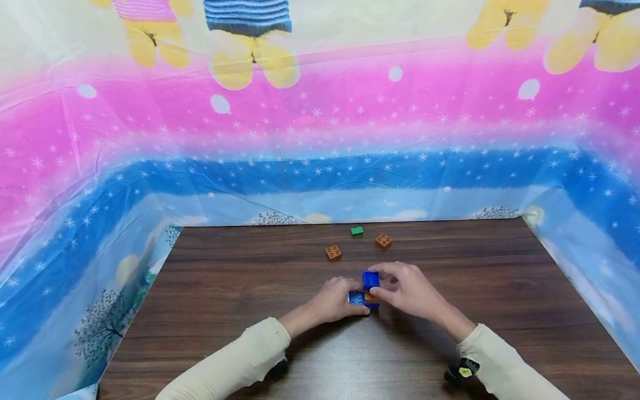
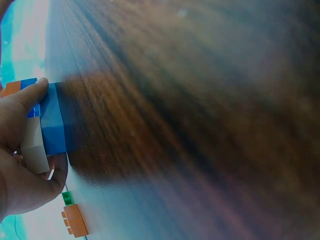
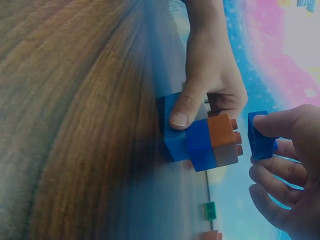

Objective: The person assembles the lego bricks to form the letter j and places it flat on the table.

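Observation:
My left hand (image 1: 330, 301) grips a small build of toy building bricks low over the table, thumb and fingers on either side. At its bottom is a lighter blue brick (image 3: 174, 142). A dark blue brick (image 3: 201, 145) sits on that one, topped by an orange brick (image 3: 223, 139) with bare studs. Beside them a white brick (image 2: 34, 147) also rests on the lighter blue one, partly hidden by the hand. Between thumb and fingers, my right hand (image 1: 411, 290) pinches another dark blue brick (image 1: 370, 280). In the right wrist view a gap separates it from the orange studs.
Beyond the hands, one loose orange brick (image 1: 333, 253) lies on the wooden table (image 1: 240, 261), with a second orange brick (image 1: 383, 240) farther right. A small green brick (image 1: 357, 231) is near the back edge. Printed cloth (image 1: 340, 172) hangs around the table's back and sides.

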Tool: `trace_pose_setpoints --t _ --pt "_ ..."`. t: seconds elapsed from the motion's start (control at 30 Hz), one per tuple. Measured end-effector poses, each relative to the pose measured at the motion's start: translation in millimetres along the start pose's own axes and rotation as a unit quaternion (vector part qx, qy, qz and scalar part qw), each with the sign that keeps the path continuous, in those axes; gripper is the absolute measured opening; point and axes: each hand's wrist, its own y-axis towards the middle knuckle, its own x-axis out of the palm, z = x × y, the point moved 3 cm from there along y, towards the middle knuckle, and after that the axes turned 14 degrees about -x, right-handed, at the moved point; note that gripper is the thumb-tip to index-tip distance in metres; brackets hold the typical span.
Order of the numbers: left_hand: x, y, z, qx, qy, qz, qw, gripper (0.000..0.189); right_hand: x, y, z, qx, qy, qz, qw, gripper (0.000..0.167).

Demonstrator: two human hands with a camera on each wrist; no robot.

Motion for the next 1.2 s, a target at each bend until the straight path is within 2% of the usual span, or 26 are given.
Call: trace_pose_setpoints --t 0.5,0.9,1.2 --pt "1.6 0.1 -1.3 -0.005 -0.007 -0.004 1.0 0.03 6.0 -10.3 1.1 -0.001 0.0 -0.014 0.9999 0.038" --pt "2.3 0.0 -0.9 -0.009 -0.01 -0.007 0.9999 0.034 5.7 -13.1 1.9 -0.007 0.018 -0.01 0.9998 0.037" --pt "1.4 0.6 -1.2 -0.009 -0.008 -0.004 0.9999 0.033 6.3 -14.0 1.8 -0.006 0.01 -0.001 0.9999 0.038"
